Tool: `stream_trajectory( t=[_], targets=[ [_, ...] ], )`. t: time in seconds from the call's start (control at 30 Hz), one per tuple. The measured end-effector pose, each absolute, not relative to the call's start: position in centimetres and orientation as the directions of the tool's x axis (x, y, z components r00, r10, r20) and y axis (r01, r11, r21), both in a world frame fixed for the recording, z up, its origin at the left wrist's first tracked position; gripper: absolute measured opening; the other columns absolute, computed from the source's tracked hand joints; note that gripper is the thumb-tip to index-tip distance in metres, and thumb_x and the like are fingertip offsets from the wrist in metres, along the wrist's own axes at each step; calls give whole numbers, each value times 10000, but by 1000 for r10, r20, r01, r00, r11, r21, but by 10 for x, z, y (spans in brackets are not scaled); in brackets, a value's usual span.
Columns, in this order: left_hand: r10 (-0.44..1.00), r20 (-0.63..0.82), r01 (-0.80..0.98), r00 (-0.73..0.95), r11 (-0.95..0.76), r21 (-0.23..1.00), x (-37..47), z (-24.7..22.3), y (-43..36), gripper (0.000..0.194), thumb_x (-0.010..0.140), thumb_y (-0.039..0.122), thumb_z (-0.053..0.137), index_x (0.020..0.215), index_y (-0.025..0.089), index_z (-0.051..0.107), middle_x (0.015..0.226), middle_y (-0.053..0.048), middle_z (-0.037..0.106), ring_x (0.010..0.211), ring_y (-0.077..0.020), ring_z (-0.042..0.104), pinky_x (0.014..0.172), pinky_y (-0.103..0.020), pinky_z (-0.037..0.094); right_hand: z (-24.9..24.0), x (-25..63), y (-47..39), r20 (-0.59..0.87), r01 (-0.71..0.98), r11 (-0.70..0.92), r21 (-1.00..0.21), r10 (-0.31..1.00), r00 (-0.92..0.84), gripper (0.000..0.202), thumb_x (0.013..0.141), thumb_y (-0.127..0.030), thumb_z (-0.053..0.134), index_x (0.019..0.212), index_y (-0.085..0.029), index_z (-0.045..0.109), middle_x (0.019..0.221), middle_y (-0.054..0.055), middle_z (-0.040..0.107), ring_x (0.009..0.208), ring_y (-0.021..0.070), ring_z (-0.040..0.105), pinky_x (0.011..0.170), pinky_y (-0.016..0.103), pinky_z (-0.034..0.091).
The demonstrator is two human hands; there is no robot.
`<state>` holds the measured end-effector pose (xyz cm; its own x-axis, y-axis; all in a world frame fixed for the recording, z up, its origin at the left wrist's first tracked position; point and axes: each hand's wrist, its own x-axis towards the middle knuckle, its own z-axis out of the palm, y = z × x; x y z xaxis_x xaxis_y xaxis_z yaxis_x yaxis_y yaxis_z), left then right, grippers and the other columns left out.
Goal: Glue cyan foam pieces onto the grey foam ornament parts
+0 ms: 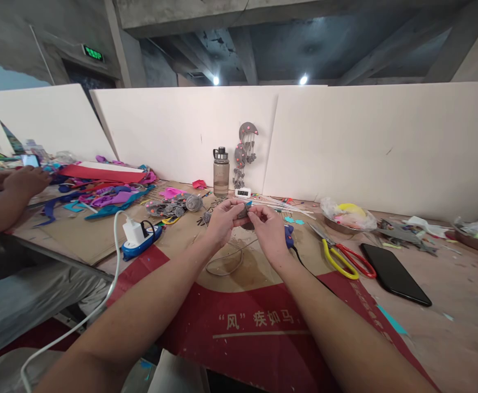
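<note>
My left hand (221, 224) is closed around a small grey piece (243, 212), which looks like felt or yarn work, with a bit of blue at its top. The fingers of my right hand (268, 226) pinch at its right edge; most of the piece is hidden. Beneath my hands, a thin pale cord (225, 272) lies looped on the brown cardboard (245, 284). A blue glue gun (289, 236) is partly hidden behind my right hand. To the left are a ball of grey yarn (193, 202) and grey pieces with pink dots (169, 207).
Red-and-yellow-handled scissors (341, 256) and a black phone (394, 273) lie right. A water bottle (221, 173) stands by the white board, beside a hanging grey moon ornament (247, 131). A power strip (143, 243) sits left, its white cable trailing down. Another person's hands (22, 183) are far left.
</note>
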<state>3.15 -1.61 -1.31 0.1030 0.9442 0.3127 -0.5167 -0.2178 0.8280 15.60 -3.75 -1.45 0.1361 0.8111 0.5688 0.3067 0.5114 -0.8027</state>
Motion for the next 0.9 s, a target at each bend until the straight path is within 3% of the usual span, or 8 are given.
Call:
stream_trajectory(
  t=[0.33, 0.67, 0.9],
  targets=[
    [951, 297, -514, 81, -216, 830, 29, -8, -18, 356, 557, 343, 857, 721, 137, 617, 724, 5, 626, 678, -108, 609, 729, -314, 554, -12, 155, -41, 675, 428, 579, -693, 730, 107, 88, 781, -230, 577, 803, -205, 658, 835, 36, 609, 759, 179, 535, 724, 321, 433],
    [949, 316, -494, 14, -268, 827, 30, -9, -14, 358, 539, 353, 854, 697, 139, 614, 693, 21, 602, 664, -106, 583, 731, -337, 566, -12, 154, -44, 658, 436, 563, -702, 748, 93, 129, 806, -281, 584, 842, -197, 675, 824, 39, 672, 764, 189, 572, 734, 329, 425],
    [936, 351, -492, 10, -301, 817, 31, -12, -13, 333, 577, 355, 844, 711, 142, 626, 727, 16, 620, 744, -125, 614, 836, -389, 566, -9, 156, -45, 668, 422, 562, -711, 728, 156, 124, 812, -290, 581, 818, -191, 656, 786, 26, 654, 713, 162, 534, 693, 301, 405]
  ],
)
